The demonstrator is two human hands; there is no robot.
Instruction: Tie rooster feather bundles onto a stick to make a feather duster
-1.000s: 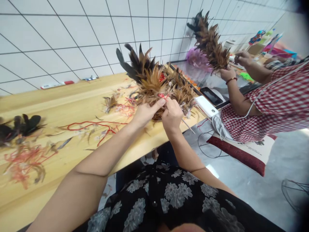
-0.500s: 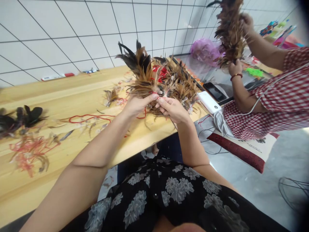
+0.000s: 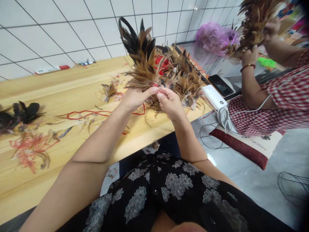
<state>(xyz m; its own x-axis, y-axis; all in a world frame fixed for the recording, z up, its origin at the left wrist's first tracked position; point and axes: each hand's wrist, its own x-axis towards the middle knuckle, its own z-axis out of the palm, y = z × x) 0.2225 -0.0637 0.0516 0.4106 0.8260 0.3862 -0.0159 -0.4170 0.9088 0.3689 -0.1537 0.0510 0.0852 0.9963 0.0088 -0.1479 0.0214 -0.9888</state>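
A bundle of brown and black feathers (image 3: 142,61) stands up from my left hand (image 3: 137,98), which is closed around its lower end with the thumb on top. Red string is wound about the bundle's base. My right hand (image 3: 170,101) pinches the red string (image 3: 158,90) right beside the left thumb, so the two hands nearly touch. A loose length of that red string (image 3: 89,112) trails over the wooden table to the left. Behind my hands lies a heap of brown feathers (image 3: 185,80) with some red strands among it.
Black feathers (image 3: 26,112) and pinkish scraps (image 3: 31,148) lie on the table (image 3: 72,135) at left. A marker (image 3: 51,70) rests by the tiled wall. To the right are a white power bank (image 3: 214,96), a phone (image 3: 220,84) and a co-worker's hand (image 3: 249,58) holding feathers.
My right hand has turned and drawn its fingers together on the string near the left thumb. The view has shifted slightly, and the co-worker's feather piece sits farther right.
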